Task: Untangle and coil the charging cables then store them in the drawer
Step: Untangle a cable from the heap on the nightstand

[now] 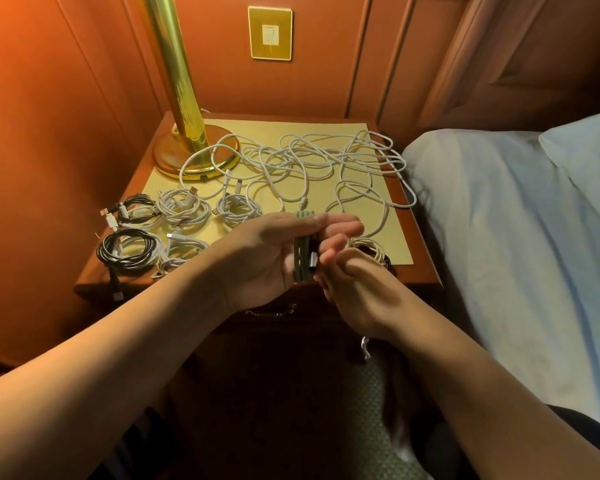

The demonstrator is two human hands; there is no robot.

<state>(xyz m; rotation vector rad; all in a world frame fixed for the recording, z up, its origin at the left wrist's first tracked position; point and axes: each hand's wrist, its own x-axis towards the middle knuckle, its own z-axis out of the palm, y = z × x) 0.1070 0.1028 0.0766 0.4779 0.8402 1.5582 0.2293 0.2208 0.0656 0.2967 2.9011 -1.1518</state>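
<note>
My left hand (271, 251) grips a green cable coil (302, 252) wound in several loops, with a dark plug at its side. My right hand (347, 282) is at the coil's right side, fingers pinching the cable end by the plug. A tangle of white cables (312, 161) sprawls over the back of the nightstand (426, 268). Several coiled cables lie at the front left: white coils (184, 206) (236, 207) (182, 252) and black coils (129, 249) (137, 206). Another pale coil (368, 247) lies behind my right hand. The drawer front (274, 311) below my hands is closed.
A brass lamp base (194, 154) and pole stand at the nightstand's back left. A yellow mat (333, 128) covers the top. A bed with pale sheets (516, 220) is close on the right. Wood-panelled walls and a wall switch plate (270, 32) lie behind.
</note>
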